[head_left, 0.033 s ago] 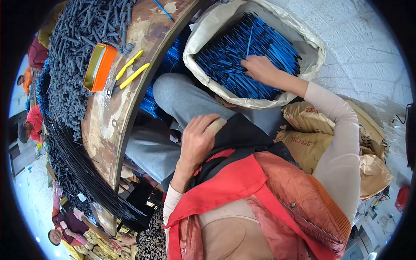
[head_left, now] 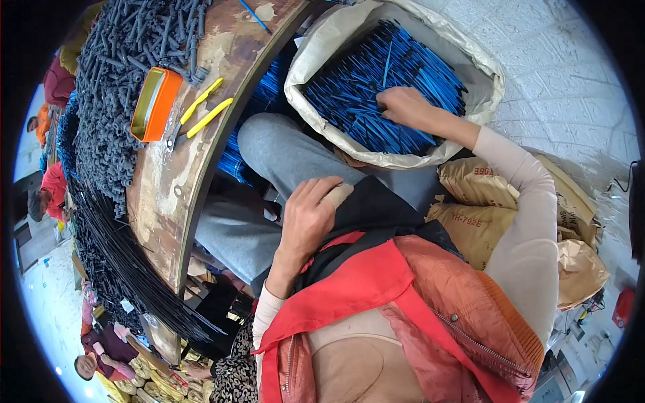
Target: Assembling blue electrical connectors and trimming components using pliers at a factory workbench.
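Observation:
A white woven sack [head_left: 494,77] at the upper right is filled with thin blue sticks [head_left: 430,60] that have dark ends. My right hand [head_left: 406,107] reaches over its near side and rests on the sticks, fingers closed; what they grip, if anything, is hidden. One stick stands out at a steeper angle just beyond the fingertips. On my lap lies my left hand [head_left: 310,211], loosely bent with nothing visible in it. Pale tape [head_left: 337,195] wraps one of its digits.
A worn wooden table [head_left: 191,158] on the left carries yellow-handled pliers [head_left: 198,114], an orange box [head_left: 163,101], grey plastic fittings [head_left: 107,127] and long black rods [head_left: 134,248]. Brown paper sacks [head_left: 477,221] sit at my right. Several people are at the far left.
My right hand has shifted very slightly to the right over the sticks. My left hand stays on my lap.

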{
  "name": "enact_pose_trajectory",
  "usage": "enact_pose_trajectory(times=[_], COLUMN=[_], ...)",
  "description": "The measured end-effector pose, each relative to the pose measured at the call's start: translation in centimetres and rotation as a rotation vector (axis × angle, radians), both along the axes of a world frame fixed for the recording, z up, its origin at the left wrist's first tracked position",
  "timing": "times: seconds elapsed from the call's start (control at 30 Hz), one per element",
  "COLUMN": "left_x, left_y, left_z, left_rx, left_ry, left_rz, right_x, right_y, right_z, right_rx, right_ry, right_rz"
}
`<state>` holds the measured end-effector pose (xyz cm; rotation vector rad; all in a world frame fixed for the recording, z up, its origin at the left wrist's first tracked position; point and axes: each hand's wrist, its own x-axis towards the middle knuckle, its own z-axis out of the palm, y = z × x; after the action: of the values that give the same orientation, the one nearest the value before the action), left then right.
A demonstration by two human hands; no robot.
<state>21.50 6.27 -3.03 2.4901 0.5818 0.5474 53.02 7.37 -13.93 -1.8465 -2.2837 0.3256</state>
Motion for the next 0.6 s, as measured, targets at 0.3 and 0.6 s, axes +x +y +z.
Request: enact_pose_trajectory(times=[0.3,0.6], left_x=[0.6,5.6], left_y=[1.5,6.4], left_z=[0.6,7.2], left_rx=[-0.299,-1.070], left_ry=[-0.135,-0.662], left_rz=[0.037,0.297], right_x=[6.6,-1.8], right_y=[0.6,-0.5], right_z=[6.3,21.4], right_rx=[-0.187,-0.351], right_ry=[0.718,0.983], right_rz=[-0.314,-0.104])
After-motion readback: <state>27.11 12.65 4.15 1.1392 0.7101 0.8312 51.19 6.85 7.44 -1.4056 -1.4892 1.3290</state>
